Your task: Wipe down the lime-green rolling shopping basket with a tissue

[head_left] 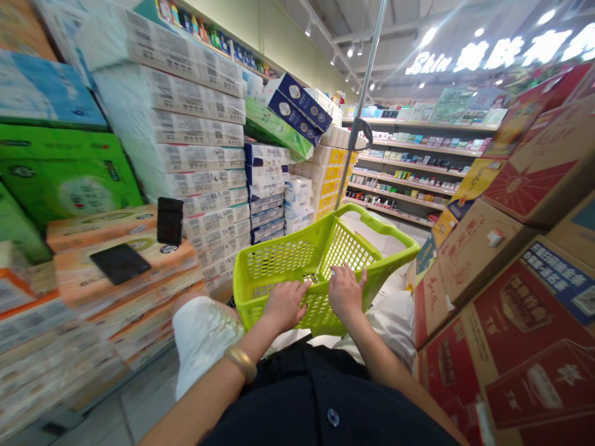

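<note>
A lime green plastic shopping basket [279,260] sits tilted on my lap, its inside bare. My left hand [284,303] is curled over the basket's near wall, fingers bent against the mesh. My right hand [344,290] rests on the near rim beside it, fingers spread over the edge. A gold bangle [240,361] circles my left wrist. My white trousers and dark top fill the bottom of the view.
Stacked packs of tissue [186,124] rise at the left, with a black phone [170,220] and a black tablet [119,262] on the nearer packs. Red cardboard boxes [525,297] are piled at the right. A metal pole [360,105] and store shelves [413,173] stand behind the basket.
</note>
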Demonstrator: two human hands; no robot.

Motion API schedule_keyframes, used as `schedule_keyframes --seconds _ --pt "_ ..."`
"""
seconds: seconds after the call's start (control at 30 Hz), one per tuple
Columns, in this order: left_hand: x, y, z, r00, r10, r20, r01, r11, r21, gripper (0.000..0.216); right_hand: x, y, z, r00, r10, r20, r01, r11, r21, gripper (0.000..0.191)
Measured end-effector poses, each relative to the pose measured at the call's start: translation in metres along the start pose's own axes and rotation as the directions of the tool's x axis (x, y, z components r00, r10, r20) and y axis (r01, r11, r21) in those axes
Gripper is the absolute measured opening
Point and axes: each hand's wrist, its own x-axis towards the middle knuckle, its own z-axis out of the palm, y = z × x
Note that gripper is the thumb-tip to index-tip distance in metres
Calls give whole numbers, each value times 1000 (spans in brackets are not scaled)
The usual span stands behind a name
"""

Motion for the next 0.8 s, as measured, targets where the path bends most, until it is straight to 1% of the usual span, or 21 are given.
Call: schedule_keyframes --seconds 0.13,0.2,0.27,0.4,0.47,0.53,0.63,0.7,0.73,0.8 --pt "-1 0 -2 1000 -2 5 2 1000 8 50 -10 -20 10 989 -127 73 122 990 68 28" --pt "-1 0 -3 1000 1 7 -1 1000 13 50 -12 -21 11 984 -155 87 147 985 90 28" --pt "-1 0 -3 1000 3 4 -3 1000 12 51 -9 -12 7 991 -118 68 113 991 75 28" --pt "-1 -1 0 1000 10 6 -10 1000 10 55 4 15 -4 1000 9 -27 -8 1000 11 29" --pt "-1 -2 1 1000 11 3 -11 1000 7 54 6 19 -4 998 37 -53 -37 999 0 29" --pt "-1 -3 3 1000 9 -4 -9 1000 5 54 3 11 -1 999 18 -45 -18 1000 6 28" --pt "-1 -2 2 1000 4 -10 -4 1000 6 52 -7 -9 6 995 -98 17 97 994 55 29" --pt "-1 -2 1 1000 2 -5 -2 1000 7 51 -11 -15 7 988 -149 46 144 986 87 29" --pt "-1 -1 0 1000 2 -2 -2 1000 6 51 -11 -14 6 988 -146 49 142 986 90 30" --pt "-1 0 -1 1000 4 2 -4 1000 3 52 -7 -5 2 995 -94 31 92 993 70 29"
